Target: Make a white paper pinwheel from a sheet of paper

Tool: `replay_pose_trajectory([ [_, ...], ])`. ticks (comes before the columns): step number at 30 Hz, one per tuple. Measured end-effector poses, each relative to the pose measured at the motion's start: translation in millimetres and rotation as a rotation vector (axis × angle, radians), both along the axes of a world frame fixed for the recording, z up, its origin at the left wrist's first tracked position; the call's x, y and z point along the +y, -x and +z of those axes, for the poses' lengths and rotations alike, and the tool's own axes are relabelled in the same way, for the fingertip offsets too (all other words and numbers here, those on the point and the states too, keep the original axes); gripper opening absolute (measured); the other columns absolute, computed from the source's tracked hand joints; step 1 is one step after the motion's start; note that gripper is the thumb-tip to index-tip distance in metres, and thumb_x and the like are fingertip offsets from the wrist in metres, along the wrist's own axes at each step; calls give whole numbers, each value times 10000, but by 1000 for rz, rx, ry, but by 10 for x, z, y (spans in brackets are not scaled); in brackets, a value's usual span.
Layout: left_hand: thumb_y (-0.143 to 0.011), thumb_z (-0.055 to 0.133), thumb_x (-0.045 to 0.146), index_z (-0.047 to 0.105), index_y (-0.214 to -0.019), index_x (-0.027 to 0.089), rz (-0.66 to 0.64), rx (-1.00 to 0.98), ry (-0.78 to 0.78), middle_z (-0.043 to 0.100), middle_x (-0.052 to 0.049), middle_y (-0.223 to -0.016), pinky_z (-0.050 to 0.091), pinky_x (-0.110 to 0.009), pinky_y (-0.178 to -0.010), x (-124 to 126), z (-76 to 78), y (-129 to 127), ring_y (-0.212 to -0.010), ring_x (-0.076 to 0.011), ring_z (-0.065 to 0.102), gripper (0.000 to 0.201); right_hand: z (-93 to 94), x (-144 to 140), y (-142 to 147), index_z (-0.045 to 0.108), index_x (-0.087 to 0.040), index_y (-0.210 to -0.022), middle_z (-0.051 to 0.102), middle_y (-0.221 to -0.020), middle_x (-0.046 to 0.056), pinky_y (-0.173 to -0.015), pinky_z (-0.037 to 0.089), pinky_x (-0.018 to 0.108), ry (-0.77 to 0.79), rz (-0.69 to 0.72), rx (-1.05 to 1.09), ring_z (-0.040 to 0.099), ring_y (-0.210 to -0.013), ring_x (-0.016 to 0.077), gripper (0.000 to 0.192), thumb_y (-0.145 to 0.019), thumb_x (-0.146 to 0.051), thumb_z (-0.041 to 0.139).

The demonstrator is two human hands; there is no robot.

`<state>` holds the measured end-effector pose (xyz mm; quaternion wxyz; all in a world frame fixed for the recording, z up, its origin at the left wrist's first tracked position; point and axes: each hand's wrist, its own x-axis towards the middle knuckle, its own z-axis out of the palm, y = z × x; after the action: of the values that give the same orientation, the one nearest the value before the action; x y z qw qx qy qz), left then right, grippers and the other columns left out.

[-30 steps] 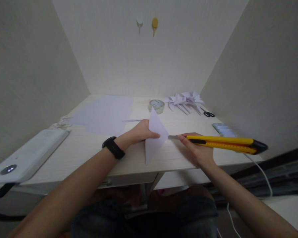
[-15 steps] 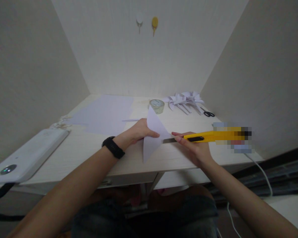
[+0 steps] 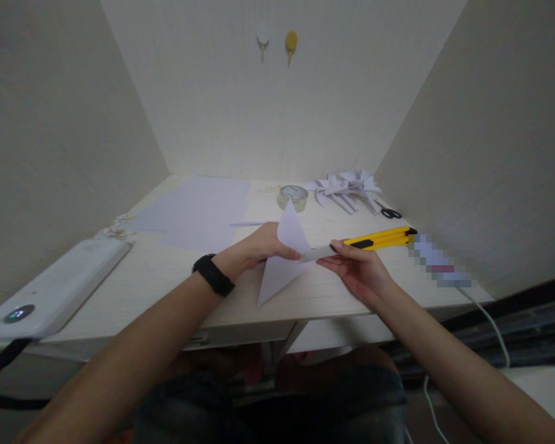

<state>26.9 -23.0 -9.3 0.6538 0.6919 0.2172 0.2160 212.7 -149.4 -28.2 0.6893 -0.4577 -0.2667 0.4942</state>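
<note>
My left hand (image 3: 259,245), with a black watch on the wrist, pinches a folded white paper triangle (image 3: 282,259) and holds it just above the desk's front part. My right hand (image 3: 358,268) grips a yellow utility knife (image 3: 379,238) with its blade out. The blade tip touches the right edge of the paper, at the fold. The knife's handle points back to the right.
Flat white sheets (image 3: 197,209) lie at the back left, a tape roll (image 3: 293,197) at the back middle. Folded paper pinwheels (image 3: 345,187) and black scissors (image 3: 388,213) sit at the back right. A white device (image 3: 50,290) is at the left edge. Walls enclose the wooden desk (image 3: 166,277).
The knife has moved left and its blade has reached the paper's fold. The handle has swung further back. The paper has tilted a little to the left.
</note>
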Motion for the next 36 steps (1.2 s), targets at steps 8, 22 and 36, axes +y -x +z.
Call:
replay_pose_trajectory([
  [8, -504, 839, 154, 704, -1073, 107, -3, 0, 19, 725, -140, -1107, 512, -405, -855, 17, -35, -12, -928, -253, 663, 586, 39, 64, -35, 727, -189, -700, 754, -736, 17, -854, 603, 369, 25, 139, -62, 733, -724, 204, 195, -578, -260, 862],
  [22, -484, 827, 164, 707, -1010, 95, 42, 96, -201, 725, -115, -1054, 506, -389, -828, 18, -11, -24, -920, -256, 643, 545, -13, 95, -42, 736, -194, -716, 759, -746, 12, -730, 642, 315, 13, 113, -36, 729, -698, 191, 200, -575, -220, 875],
  [36, -562, 821, 242, 707, -906, 125, 93, 134, -185, 732, -80, -955, 494, -309, -713, 9, -3, 11, -809, -204, 625, 380, -36, 3, -76, 715, -196, -735, 760, -793, 20, -830, 632, 385, -3, 72, -87, 746, -777, 221, 241, -597, -283, 893],
])
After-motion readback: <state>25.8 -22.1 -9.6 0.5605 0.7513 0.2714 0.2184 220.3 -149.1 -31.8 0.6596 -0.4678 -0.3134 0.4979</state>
